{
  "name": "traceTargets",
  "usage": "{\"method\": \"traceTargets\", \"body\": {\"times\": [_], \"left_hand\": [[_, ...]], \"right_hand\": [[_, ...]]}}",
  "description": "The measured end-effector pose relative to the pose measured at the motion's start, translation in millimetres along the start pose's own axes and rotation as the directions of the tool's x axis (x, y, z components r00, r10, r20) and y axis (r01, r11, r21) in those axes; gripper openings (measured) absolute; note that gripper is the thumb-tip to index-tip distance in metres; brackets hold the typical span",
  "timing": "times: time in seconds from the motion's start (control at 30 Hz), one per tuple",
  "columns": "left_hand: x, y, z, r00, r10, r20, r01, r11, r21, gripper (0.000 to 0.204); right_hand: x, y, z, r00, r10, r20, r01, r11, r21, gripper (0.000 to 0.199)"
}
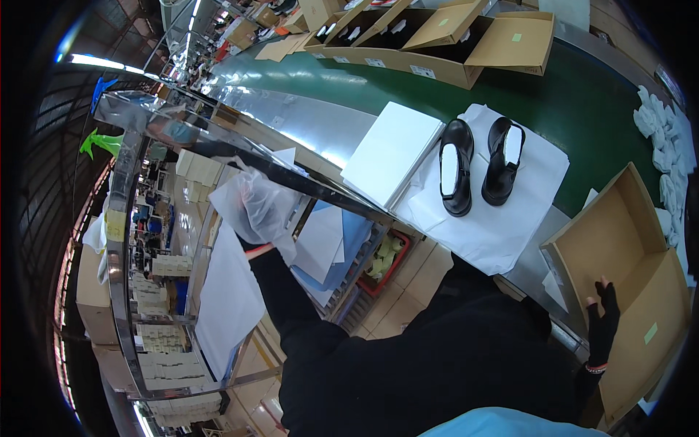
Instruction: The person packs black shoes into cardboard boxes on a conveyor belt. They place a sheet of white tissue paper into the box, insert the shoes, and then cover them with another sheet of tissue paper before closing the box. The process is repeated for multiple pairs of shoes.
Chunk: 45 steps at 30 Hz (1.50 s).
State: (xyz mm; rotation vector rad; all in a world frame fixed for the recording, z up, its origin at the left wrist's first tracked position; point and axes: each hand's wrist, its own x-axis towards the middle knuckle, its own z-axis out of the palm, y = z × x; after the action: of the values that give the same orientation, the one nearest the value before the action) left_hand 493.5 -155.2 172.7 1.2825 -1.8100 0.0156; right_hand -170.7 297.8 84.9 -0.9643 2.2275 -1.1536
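My left arm reaches out to the left, and my left hand (pixel 246 242) is at a crumpled translucent plastic bag (pixel 256 204). The bag covers its fingers, so their grip is hidden. On the right, my right hand (pixel 603 322), in a dark glove with bare fingertips, is over the open brown shoebox (pixel 611 226). Its thumb and fingers are apart, with nothing seen between them. Whether it touches the cardboard I cannot tell. Two black shoes (pixel 456 167) with white stuffing stand side by side on white paper (pixel 524 229), away from both hands.
A stack of white sheets (pixel 393 149) lies left of the shoes. Beyond is a green work surface (pixel 320 91) with several open boxes (pixel 408 64). A metal rail (pixel 320 188) crosses above a rack of paper (pixel 317 244). Crumpled white paper (pixel 655 138) lies far right.
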Motion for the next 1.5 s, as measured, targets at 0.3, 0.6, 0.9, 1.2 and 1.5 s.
{"method": "traceTargets", "body": {"times": [0.3, 0.6, 0.9, 1.2, 1.5], "left_hand": [[-67, 308, 177, 0.316, 0.764, 0.563, 0.384, 0.439, -0.812, 0.036], [-160, 472, 193, -0.087, 0.967, 0.238, 0.265, 0.253, -0.93, 0.033], [-59, 338, 177, 0.696, 0.616, 0.37, -0.43, 0.77, -0.472, 0.051], [-80, 206, 152, 0.855, 0.348, 0.385, -0.259, 0.929, -0.264, 0.067], [-280, 206, 211, 0.324, -0.364, 0.873, 0.932, 0.282, -0.229, 0.038]], "right_hand": [[21, -112, 30, 0.791, -0.349, 0.503, -0.111, 0.726, 0.679, 0.098], [23, -112, 3, 0.991, -0.114, -0.067, 0.13, 0.928, 0.349, 0.035], [-25, 154, -311, 0.79, -0.611, -0.049, 0.251, 0.396, -0.883, 0.053], [12, 171, -398, 0.918, -0.255, -0.304, -0.125, 0.542, -0.831, 0.054], [-13, -1, -161, 0.926, -0.357, -0.123, 0.204, 0.747, -0.633, 0.052]]}}
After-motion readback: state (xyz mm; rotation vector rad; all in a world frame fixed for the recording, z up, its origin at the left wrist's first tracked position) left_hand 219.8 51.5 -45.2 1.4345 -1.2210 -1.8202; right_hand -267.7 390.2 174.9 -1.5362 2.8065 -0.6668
